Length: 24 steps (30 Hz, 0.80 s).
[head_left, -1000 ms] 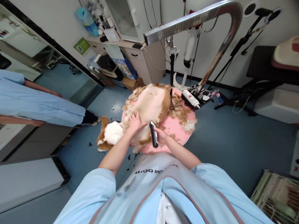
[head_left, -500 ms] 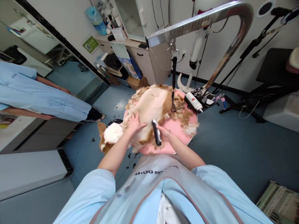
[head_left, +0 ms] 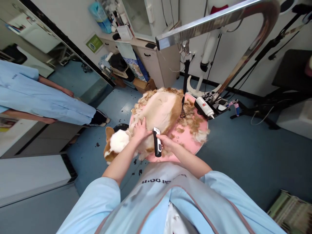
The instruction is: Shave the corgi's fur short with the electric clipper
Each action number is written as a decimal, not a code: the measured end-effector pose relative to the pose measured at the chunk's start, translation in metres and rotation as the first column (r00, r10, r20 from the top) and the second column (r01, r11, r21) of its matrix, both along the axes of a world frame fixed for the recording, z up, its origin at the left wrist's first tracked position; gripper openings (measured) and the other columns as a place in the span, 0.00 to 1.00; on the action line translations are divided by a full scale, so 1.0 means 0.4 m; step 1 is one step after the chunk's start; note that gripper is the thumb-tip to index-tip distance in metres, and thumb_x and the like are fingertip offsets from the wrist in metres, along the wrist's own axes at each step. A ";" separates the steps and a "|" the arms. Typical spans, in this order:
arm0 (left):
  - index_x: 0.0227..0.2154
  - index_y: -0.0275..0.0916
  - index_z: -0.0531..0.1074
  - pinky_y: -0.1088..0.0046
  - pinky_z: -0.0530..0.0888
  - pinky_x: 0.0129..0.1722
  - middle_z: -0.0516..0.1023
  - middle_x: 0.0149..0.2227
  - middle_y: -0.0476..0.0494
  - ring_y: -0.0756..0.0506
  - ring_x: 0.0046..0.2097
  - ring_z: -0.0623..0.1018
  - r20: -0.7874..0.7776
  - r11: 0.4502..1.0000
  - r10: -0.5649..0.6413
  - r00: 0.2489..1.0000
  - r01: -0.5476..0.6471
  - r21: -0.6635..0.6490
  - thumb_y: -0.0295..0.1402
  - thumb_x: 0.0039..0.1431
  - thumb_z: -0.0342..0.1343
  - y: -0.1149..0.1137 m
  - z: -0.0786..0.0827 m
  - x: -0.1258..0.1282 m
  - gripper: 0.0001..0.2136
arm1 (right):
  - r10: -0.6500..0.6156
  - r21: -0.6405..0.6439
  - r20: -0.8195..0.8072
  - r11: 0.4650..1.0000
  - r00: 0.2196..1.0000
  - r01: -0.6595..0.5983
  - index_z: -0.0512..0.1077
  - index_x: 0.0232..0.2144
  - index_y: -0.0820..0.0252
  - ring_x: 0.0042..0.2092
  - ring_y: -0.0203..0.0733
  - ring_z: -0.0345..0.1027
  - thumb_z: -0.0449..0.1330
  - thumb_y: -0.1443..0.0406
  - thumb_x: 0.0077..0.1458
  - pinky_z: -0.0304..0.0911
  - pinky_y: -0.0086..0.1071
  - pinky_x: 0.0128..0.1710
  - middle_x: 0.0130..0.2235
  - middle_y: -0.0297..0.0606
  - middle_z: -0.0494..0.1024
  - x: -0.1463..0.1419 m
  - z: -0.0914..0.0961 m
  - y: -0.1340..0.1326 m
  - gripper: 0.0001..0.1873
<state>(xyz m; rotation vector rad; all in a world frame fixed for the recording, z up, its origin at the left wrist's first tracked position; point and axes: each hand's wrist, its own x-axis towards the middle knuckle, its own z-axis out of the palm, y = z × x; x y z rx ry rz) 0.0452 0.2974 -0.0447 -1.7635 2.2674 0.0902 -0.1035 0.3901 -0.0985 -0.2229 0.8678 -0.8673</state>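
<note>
A brown and white dog [head_left: 159, 109] lies on a round pink grooming table [head_left: 188, 141], its head at the left edge. Its back is clipped short and pale. My left hand [head_left: 140, 131] rests spread on the coat behind the neck. Black and white hair clippers [head_left: 157, 143] are in the grip of my right hand [head_left: 165, 143], blade end toward the dog's side. Cut fur [head_left: 191, 122] lies in tufts around the body. A black strap [head_left: 185, 78] runs down to the dog's rear end.
Over the table arches a metal grooming arm [head_left: 219, 21]. A tool tray with a white bottle [head_left: 204, 108] hangs at its right. Another person in a blue gown [head_left: 44, 94] stands at the left. Cabinets [head_left: 148, 60] line the wall behind.
My right hand has brought the clippers left, closer to my left hand, and turned them more upright. My left hand stays on the dog. The view has shifted slightly.
</note>
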 end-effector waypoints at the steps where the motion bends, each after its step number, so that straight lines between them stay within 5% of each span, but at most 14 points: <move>1: 0.71 0.36 0.48 0.57 0.66 0.58 0.60 0.66 0.25 0.28 0.63 0.67 0.003 1.000 -0.003 1.000 0.003 -0.005 0.55 0.52 0.62 0.002 0.001 0.000 0.50 | -0.003 0.033 0.020 0.999 1.000 0.002 0.69 0.27 0.60 0.15 0.32 0.55 0.60 0.57 0.61 0.52 0.25 0.14 0.15 0.27 0.66 0.002 0.006 0.000 0.14; 5: 0.71 0.37 0.47 0.57 0.66 0.58 0.60 0.66 0.25 0.29 0.62 0.68 -0.010 1.000 0.000 1.000 0.000 -0.007 0.56 0.51 0.63 0.006 0.004 -0.001 0.51 | -0.141 0.177 0.045 0.975 0.989 0.131 0.70 0.27 0.60 0.15 0.32 0.57 0.55 0.57 0.65 0.55 0.24 0.14 0.14 0.29 0.68 -0.049 0.024 -0.060 0.17; 9: 0.71 0.37 0.47 0.56 0.66 0.58 0.59 0.67 0.24 0.28 0.63 0.67 -0.003 1.000 0.014 1.000 -0.014 0.011 0.56 0.49 0.64 -0.002 0.006 -0.002 0.52 | -0.263 0.164 0.029 0.953 0.964 0.255 0.70 0.26 0.59 0.16 0.33 0.61 0.55 0.54 0.65 0.58 0.24 0.15 0.15 0.30 0.70 -0.119 0.022 -0.107 0.19; 14: 0.71 0.35 0.48 0.58 0.65 0.59 0.61 0.66 0.24 0.28 0.62 0.68 0.003 1.000 -0.016 1.000 0.016 0.024 0.56 0.48 0.65 -0.016 0.013 0.002 0.54 | -0.146 0.129 0.103 0.983 0.984 0.132 0.73 0.30 0.61 0.18 0.36 0.66 0.58 0.53 0.63 0.63 0.27 0.18 0.18 0.34 0.75 -0.097 0.003 -0.064 0.18; 20: 0.71 0.35 0.48 0.58 0.66 0.57 0.63 0.64 0.24 0.28 0.61 0.69 0.020 0.999 -0.034 0.999 0.034 0.007 0.55 0.48 0.65 -0.020 0.009 0.001 0.53 | -0.294 0.060 0.109 0.955 0.950 0.289 0.73 0.30 0.58 0.19 0.36 0.67 0.57 0.49 0.62 0.63 0.26 0.18 0.18 0.32 0.75 -0.120 -0.001 -0.109 0.20; 24: 0.71 0.33 0.48 0.58 0.66 0.58 0.62 0.64 0.23 0.27 0.62 0.68 0.044 0.999 -0.040 0.998 0.039 0.023 0.56 0.48 0.65 -0.022 0.010 -0.003 0.54 | -0.254 0.056 0.120 0.967 0.960 0.249 0.72 0.28 0.59 0.19 0.36 0.67 0.57 0.50 0.62 0.62 0.26 0.17 0.18 0.33 0.74 -0.121 -0.007 -0.102 0.20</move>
